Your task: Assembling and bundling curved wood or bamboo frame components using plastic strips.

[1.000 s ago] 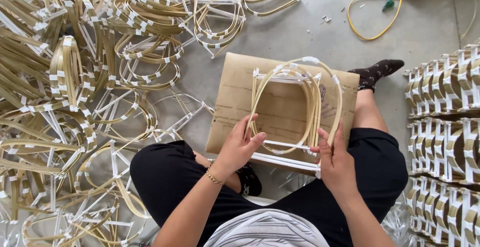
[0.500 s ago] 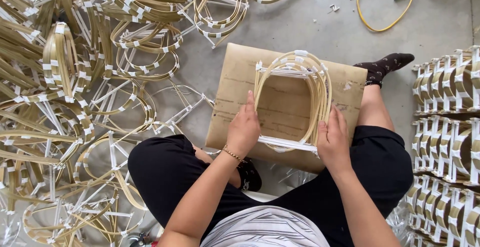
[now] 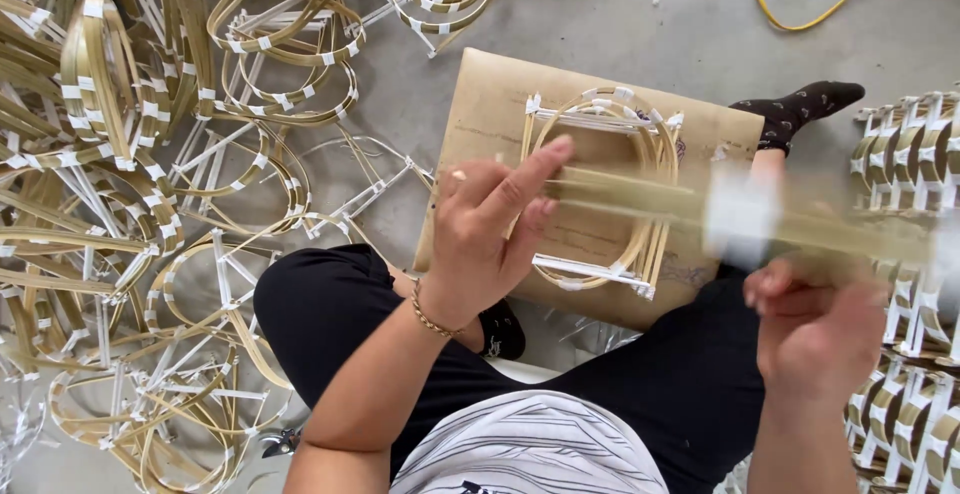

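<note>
Now both hands are lifting off the frame: the right hand (image 3: 815, 329) is closing its fingers around a blurred bamboo strip (image 3: 640, 199), and the left hand (image 3: 495, 219) is touching it with open fingers. Farther, the taped bamboo frame (image 3: 600, 189) is lying free on the cardboard board (image 3: 480, 124), seemingly ready for another strip.

**One cardboard sheet, nothing else**

We note a flat tan cardboard sheet (image 3: 490, 114), roughly rectangular, lying on the grey floor (image 3: 620, 14) ahead of the seated person's knees. We see faint dark marks on it. We find no labels, signs or screens.
</note>
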